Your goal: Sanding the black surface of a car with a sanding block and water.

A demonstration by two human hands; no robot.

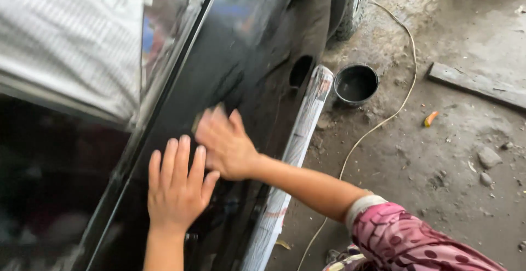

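A black car door panel [257, 57] fills the middle of the view, dull and wet-looking. My left hand [178, 186] lies flat on the panel with its fingers spread and holds nothing. Just above and to the right of it, my right hand [226, 145] is blurred by motion and presses a small pale sheet [207, 115] against the panel under its fingertips. The right arm comes in from the lower right in a pink patterned sleeve [405, 241]. Most of the sheet is hidden by the fingers.
Newspaper masking [298, 145] runs along the sill below the door. A round black bucket of dark water [356, 83] stands on the dirty concrete floor near a tyre [353, 5]. A pale cord [378, 126], a wooden plank [476, 84], stones and an orange scrap [430, 118] lie on the floor.
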